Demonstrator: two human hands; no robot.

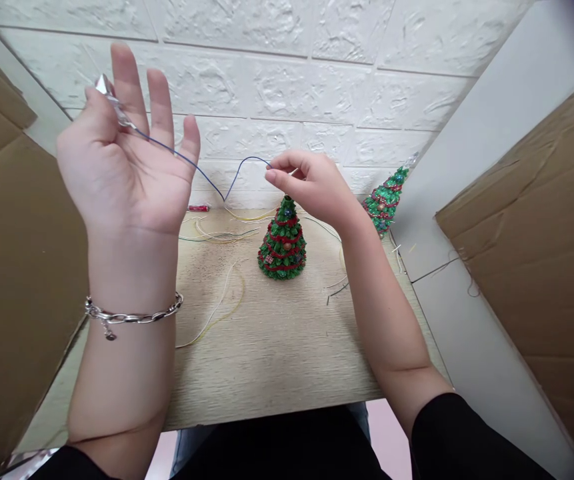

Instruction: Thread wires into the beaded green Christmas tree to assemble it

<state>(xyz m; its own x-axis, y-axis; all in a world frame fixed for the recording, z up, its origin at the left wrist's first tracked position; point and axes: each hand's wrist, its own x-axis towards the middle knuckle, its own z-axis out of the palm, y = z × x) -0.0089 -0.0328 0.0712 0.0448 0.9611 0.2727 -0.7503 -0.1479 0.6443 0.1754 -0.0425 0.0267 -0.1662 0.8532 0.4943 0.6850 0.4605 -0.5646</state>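
Head view: my left hand [121, 160] and right hand [311, 183] both pinch a blue wire [207, 177] above the tree [283, 243] mid-table [277, 360].

One camera only, worn on the person's head. It looks forward and steeply down over the light wood-grain table [271, 353], facing the white embossed-tile wall [311, 87] behind it. The view sits close: both forearms fill the foreground, and brown cardboard panels [537, 233] close in either side. No second view exists to share ground.
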